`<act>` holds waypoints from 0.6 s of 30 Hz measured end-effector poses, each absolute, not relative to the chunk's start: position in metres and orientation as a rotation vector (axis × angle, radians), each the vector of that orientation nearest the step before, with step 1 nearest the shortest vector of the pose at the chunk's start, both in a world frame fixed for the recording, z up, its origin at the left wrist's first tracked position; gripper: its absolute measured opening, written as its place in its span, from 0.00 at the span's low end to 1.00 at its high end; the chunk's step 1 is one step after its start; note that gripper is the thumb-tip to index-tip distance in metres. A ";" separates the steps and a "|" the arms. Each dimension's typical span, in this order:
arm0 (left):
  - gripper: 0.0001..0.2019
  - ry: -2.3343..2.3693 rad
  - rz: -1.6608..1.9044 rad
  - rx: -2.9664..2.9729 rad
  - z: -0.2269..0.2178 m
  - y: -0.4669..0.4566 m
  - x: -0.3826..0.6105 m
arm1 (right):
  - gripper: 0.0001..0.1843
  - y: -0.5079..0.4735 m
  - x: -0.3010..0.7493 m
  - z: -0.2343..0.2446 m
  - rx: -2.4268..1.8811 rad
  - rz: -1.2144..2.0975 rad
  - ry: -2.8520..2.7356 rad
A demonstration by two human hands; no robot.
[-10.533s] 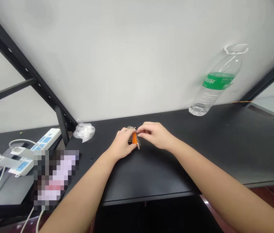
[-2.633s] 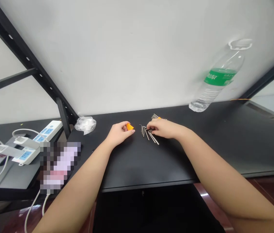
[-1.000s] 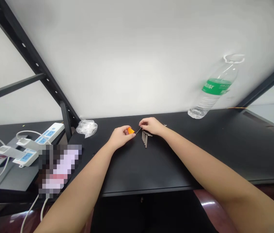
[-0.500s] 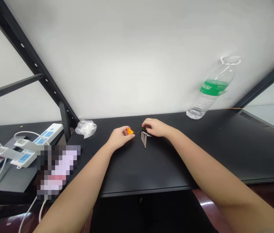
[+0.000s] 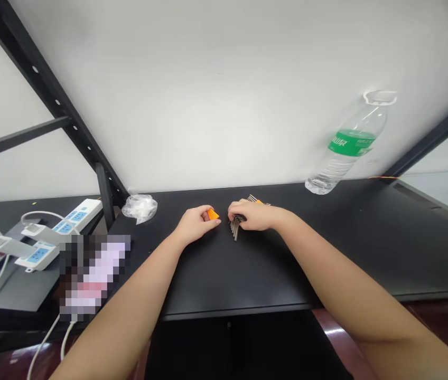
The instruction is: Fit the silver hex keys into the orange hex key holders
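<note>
My left hand [image 5: 197,224] is closed around a small orange piece [image 5: 213,214], whose tip shows between thumb and fingers. Just to its right, several L-shaped metal hex keys [image 5: 234,230] lie side by side on the black table. My right hand [image 5: 250,213] is over them with bent fingers, closed on the upper ends of the keys, which it mostly hides. Behind that hand, more metal key ends [image 5: 252,198] and a bit of a second orange part [image 5: 259,201] stick out. A small gap separates the two hands.
A crumpled clear plastic bag [image 5: 140,208] lies at the table's back left. A large water bottle [image 5: 341,150] with a green label stands by the wall. Power strips [image 5: 37,256] with white cables and a pixelated patch [image 5: 97,279] are at left. Black shelf posts [image 5: 55,100] rise there.
My right hand has moved left and down over the hex keys, covering their upper ends. An orange bit and metal ends now show behind it. My left hand has stayed in place.
</note>
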State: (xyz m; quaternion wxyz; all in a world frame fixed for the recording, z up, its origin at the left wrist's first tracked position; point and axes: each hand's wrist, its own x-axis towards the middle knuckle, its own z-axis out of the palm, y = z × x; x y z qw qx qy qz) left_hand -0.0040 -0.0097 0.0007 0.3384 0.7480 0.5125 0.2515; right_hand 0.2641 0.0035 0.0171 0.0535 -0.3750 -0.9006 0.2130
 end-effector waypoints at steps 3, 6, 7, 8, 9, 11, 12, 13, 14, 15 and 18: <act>0.22 1.334 0.657 1.953 0.002 -0.011 -0.004 | 0.21 0.001 0.260 0.017 -1.140 0.663 -2.710; 0.22 1.327 0.667 1.948 0.004 -0.011 -0.003 | 0.20 0.003 0.255 0.012 -1.157 0.625 -2.659; 0.22 1.324 0.674 1.943 0.004 -0.011 -0.003 | 0.20 0.004 0.252 0.010 -1.176 0.595 -2.631; 0.22 1.322 0.681 1.938 0.004 -0.011 -0.003 | 0.19 0.005 0.250 0.006 -1.200 0.560 -2.602; 0.22 1.323 0.689 1.935 0.003 -0.010 -0.003 | 0.18 0.007 0.248 0.003 -1.225 0.526 -2.576; 0.23 1.338 0.705 1.946 0.002 -0.009 -0.004 | 0.17 0.010 0.245 -0.001 -1.259 0.465 -2.539; 0.24 1.349 0.708 1.963 0.002 -0.008 -0.004 | 0.17 0.011 0.244 -0.002 -1.266 0.439 -2.531; 0.25 1.359 0.710 1.984 0.001 -0.007 -0.004 | 0.17 0.011 0.243 -0.002 -1.268 0.415 -2.528; 0.26 1.366 0.708 2.009 0.000 -0.006 -0.005 | 0.17 0.011 0.244 -0.002 -1.273 0.390 -2.521; 0.27 1.369 0.702 2.031 0.000 -0.005 -0.005 | 0.16 0.011 0.245 0.000 -1.282 0.365 -2.508; 0.28 1.368 0.694 2.052 -0.002 -0.003 -0.007 | 0.10 0.008 0.250 0.005 -1.291 0.326 -2.502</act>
